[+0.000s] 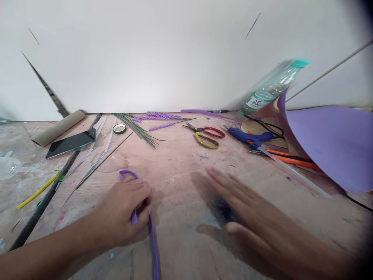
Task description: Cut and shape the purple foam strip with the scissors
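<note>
My left hand [125, 210] rests on the wooden table [180, 171], fingers closed on a purple foam strip [152, 241] that loops out past the knuckles and trails toward me. My right hand [250, 210] is blurred, fingers spread flat just above the table, holding nothing. A small dark spot sits under its thumb; I cannot tell what it is. Beyond the hands lie red and yellow scissors [207, 136] and a blue glue gun [250, 138].
A purple foam sheet [329, 140] and a leaning plastic bottle [271, 87] fill the right. Green wires [136, 128], green tape roll [119, 128], purple beaded stems [163, 116], a phone [71, 143], cardboard tube [58, 127] and yellow strip [37, 190] lie left. White wall behind.
</note>
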The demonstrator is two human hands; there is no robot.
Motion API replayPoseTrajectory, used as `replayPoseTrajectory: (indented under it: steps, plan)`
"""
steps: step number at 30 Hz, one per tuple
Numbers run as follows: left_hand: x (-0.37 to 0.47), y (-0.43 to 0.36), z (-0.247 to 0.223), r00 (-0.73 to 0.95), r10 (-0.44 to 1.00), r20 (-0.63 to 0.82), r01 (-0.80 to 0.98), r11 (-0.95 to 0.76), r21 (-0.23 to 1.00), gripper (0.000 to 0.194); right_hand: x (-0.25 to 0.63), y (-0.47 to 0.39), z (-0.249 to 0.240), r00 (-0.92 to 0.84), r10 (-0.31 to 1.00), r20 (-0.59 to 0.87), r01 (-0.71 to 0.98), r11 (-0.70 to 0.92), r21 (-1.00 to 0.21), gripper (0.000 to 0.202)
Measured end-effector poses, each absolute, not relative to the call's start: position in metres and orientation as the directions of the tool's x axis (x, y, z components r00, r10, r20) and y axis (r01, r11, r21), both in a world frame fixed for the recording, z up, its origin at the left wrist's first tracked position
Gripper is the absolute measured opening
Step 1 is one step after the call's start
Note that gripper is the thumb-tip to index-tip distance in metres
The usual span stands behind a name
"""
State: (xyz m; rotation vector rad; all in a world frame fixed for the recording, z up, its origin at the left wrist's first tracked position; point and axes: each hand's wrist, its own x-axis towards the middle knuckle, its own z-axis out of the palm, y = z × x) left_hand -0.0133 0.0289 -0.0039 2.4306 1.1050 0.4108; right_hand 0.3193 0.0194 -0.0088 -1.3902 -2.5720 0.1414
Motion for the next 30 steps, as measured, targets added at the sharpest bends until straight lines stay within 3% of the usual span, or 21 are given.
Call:
replayPoseTrajectory:
  steps: [2,6,16,23,30]
  plan:
    - [-0.013,0.029,-0.004,0.648,0.756,0.095,0.630,-0.602,0.490,0.008,0.278,0.036,0.000,-0.726,0.687,0.029,0.668,0.714,-0.211,0.075]
    - [-0.013,0.029,-0.005,0.646,0.756,0.105,0.630,-0.606,0.485,0.009,0.216,0.076,0.002,-0.802,0.596,-0.032,0.585,0.774,-0.242,0.083]
    - [-0.014,0.030,-0.004,0.644,0.758,0.099,0.629,-0.599,0.495,0.012,0.241,0.143,-0.026,-0.550,0.833,0.067,0.822,0.553,-0.133,0.082]
    - [-0.015,0.026,-0.003,0.643,0.758,0.108,0.617,-0.596,0.514,0.012,0.316,0.104,-0.021,-0.466,0.882,0.070,0.880,0.470,-0.067,0.083]
    - [-0.013,0.027,-0.006,0.632,0.767,0.113,0.613,-0.583,0.534,0.014,0.419,0.049,-0.011,-0.338,0.926,0.170,0.941,0.338,0.032,0.077]
